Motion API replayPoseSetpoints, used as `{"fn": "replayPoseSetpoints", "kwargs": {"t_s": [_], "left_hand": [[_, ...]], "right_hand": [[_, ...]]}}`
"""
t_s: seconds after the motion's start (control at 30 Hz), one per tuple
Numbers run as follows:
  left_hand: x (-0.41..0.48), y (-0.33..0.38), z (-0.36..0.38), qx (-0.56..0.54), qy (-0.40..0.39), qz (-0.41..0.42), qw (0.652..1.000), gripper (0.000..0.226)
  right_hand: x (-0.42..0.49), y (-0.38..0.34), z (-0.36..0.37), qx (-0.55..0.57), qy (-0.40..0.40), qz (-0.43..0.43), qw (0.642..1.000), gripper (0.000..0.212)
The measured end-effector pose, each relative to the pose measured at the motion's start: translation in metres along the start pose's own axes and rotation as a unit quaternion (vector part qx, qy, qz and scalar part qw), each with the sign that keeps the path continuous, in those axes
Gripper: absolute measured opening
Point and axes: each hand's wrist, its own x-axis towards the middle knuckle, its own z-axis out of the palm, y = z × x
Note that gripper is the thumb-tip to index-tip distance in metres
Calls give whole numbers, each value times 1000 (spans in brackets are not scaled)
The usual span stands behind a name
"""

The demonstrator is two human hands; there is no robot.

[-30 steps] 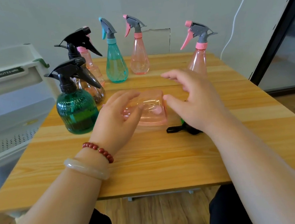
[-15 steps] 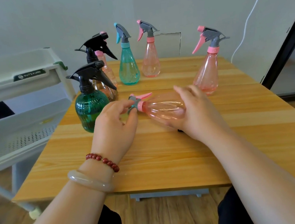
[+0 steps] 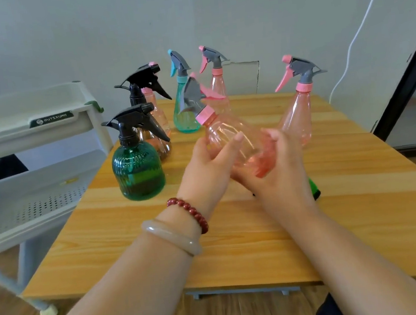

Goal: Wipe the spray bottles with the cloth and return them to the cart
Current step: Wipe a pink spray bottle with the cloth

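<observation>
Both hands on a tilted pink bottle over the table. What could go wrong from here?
1. The held bottle, gripped by the left hand and right hand, must pass the green bottle to reach the cart; its trigger could tip that one.
2. No cloth is in view, so it may go back unwiped.
3. A green thing lies mostly hidden by the right wrist; lowering the arm could shove it.

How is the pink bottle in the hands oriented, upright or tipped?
Tipped: pink bottle leans, sprayer up-left, body gripped by left hand and right hand.
</observation>
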Motion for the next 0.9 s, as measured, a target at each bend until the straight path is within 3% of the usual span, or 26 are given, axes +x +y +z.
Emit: {"fn": "replayPoseSetpoints", "kwargs": {"t_s": [0.17, 0.23, 0.43, 0.57, 0.77, 0.9], "left_hand": [[13, 3, 0, 88, 79, 31, 992, 64], [18, 1, -9, 127, 84, 54, 987, 64], [8, -19, -20, 280, 78, 114, 950, 84], [3, -23, -27, 275, 67, 114, 952, 80], [-7, -23, -40, 255, 16, 119, 959, 99], [-6, -26, -38, 289, 39, 123, 949, 99]], "right_hand": [[0, 5, -1, 9, -97, 2, 995, 72], [0, 5, -2, 10, -121, 6, 993, 65], [0, 10, 1, -41, -144, 12, 989, 71], [0, 11, 0, -45, -129, 25, 990, 68], [-3, 13, 1, -56, -129, 40, 989, 66], [-6, 7, 2, -53, -132, 35, 989, 68]]}}
